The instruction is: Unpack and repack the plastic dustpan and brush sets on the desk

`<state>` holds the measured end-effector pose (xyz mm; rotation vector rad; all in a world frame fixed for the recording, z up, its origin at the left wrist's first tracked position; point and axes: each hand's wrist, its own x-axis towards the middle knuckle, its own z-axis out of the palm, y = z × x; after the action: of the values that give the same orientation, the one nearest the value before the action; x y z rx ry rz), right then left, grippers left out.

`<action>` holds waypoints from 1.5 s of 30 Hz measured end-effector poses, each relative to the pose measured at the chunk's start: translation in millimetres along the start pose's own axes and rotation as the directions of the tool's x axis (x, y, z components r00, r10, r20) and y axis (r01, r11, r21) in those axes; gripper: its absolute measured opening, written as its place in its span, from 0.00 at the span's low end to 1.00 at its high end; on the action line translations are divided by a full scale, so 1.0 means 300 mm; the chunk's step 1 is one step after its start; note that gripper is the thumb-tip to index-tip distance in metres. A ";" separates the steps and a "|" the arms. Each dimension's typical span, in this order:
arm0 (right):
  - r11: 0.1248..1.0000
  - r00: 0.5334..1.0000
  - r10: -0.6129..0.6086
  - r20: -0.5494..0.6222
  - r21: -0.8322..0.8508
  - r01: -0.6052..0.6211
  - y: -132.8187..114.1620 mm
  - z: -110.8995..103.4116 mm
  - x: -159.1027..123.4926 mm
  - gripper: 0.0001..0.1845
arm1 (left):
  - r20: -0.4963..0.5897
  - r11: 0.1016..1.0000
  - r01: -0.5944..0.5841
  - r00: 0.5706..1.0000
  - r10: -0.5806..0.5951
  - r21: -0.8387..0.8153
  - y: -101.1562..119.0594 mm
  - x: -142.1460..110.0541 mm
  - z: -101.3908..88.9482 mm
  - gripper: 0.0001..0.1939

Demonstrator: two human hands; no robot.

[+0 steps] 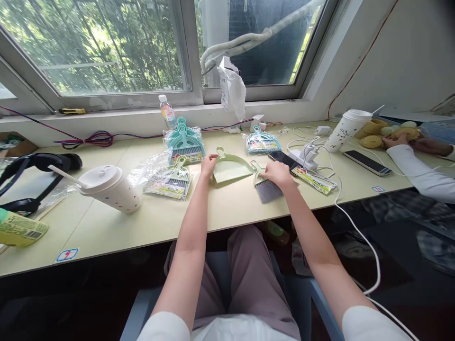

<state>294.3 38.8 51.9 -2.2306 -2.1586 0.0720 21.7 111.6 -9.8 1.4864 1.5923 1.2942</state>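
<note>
A pale green dustpan [232, 168] lies on the table in front of me, its handle pointing to the window. My left hand [209, 165] is closed at its left edge, the fingertips partly hidden. To the right is a small green hand brush [268, 189] with grey bristles, lying flat. My right hand [279, 174] is closed on the brush's right side, near the base of the handle. Just left of my left arm, a bagged green brush and dustpan set [172, 180] rests on the table. Behind it are stacked teal sets [185, 142] in clear wrapping.
Another wrapped blue set [262, 142] lies near the wall. A phone [283, 160], a label card [314, 180] and a power strip with cables [306, 155] sit right. Lidded cups [110, 187] stand on both sides. Another person's hands [398, 139] hold yellow objects at far right.
</note>
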 end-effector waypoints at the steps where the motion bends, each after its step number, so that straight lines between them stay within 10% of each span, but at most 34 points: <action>1: 1.000 1.000 0.010 0.006 -0.015 -0.010 0.000 0.009 -0.005 0.16 | -0.006 0.999 0.002 1.000 -0.002 0.043 0.001 -0.002 -0.008 0.14; 19: 0.999 0.993 0.040 -0.107 0.010 -0.039 0.070 0.033 -0.001 0.15 | -0.016 0.922 -0.054 0.998 0.065 0.382 0.006 -0.029 -0.012 0.07; 27: 0.974 0.981 -0.075 -0.179 0.199 0.111 -0.053 -0.014 0.047 0.13 | 0.433 0.993 -0.111 0.894 0.118 -0.042 0.031 -0.050 0.016 0.19; 30: 0.962 0.971 -0.183 -0.153 0.174 0.209 -0.153 0.009 0.075 0.11 | 0.257 0.980 -0.195 0.949 0.180 0.033 0.023 -0.046 0.002 0.12; 33: 0.952 0.962 -0.219 -0.164 0.182 0.247 -0.222 0.041 0.090 0.10 | 0.094 0.904 -0.342 0.940 0.329 0.257 -0.004 -0.043 -0.015 0.29; 45: 0.917 0.973 -0.146 -0.179 0.344 0.201 -0.182 0.096 0.097 0.11 | 0.301 0.758 -0.516 0.855 0.423 0.400 0.000 -0.053 0.084 0.24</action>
<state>239.1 69.5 26.0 -1.7796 -2.0554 0.2628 47.5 102.7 -21.6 2.3687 1.5157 0.9920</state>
